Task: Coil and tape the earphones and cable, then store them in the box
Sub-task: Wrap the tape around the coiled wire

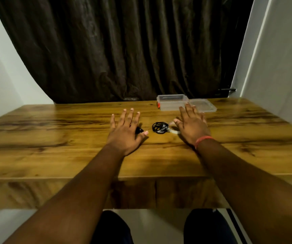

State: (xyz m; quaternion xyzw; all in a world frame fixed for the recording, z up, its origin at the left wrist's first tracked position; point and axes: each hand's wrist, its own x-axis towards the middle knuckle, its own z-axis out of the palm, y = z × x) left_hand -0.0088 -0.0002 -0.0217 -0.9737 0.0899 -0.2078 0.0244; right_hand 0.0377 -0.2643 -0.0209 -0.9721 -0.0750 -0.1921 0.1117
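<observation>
A coiled black cable (159,127) lay on the wooden table (53,134) between the two hands. The left hand (126,132) lay flat with fingers spread, partly covering a small black object (139,130), perhaps the earphones. The right hand (191,125), also open and gripping nothing, covered part of a whitish piece (174,131) beside the coil. Behind it stood the clear box (171,102), its lid (203,105) alongside.
</observation>
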